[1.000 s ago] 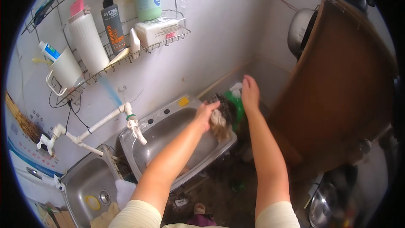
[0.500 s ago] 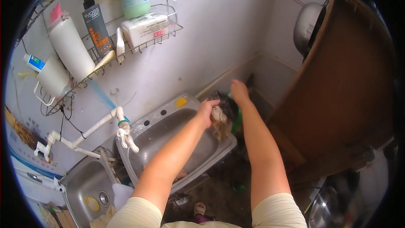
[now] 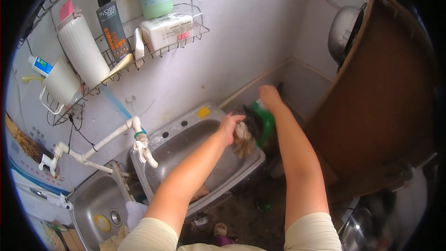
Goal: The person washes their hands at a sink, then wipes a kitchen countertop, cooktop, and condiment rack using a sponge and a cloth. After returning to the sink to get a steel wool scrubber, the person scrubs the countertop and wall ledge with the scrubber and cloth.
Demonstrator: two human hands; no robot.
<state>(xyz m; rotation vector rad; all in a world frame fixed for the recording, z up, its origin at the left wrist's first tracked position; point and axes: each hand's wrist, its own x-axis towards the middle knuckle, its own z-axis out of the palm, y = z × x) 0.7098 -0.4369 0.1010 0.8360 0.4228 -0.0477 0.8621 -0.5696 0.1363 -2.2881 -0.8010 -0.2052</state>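
My left hand (image 3: 228,128) is closed at the far right end of the larger sink, gripping a dark, mesh-like bundle (image 3: 252,122). Below its fingers hangs a wet-looking beige clump (image 3: 244,142), perhaps cloth or a glove; I cannot tell which. My right hand (image 3: 269,96) is raised just beyond the bundle, its fingers curled at the top of a shiny green thing (image 3: 266,123) that looks like thin plastic. That green thing hangs beside the dark bundle, partly behind it. The larger steel sink (image 3: 186,151) lies under my left forearm.
A white pipe tap (image 3: 145,151) reaches over the larger sink; a yellow sponge (image 3: 203,112) sits on its rim. A smaller sink (image 3: 90,204) is at lower left. A wire shelf (image 3: 139,60) holds bottles and a mug. A large brown panel (image 3: 371,102) stands at right.
More of the green thing shows now, below and beside my right hand. The whole view has shifted slightly. My left hand keeps its hold on the dark bundle.
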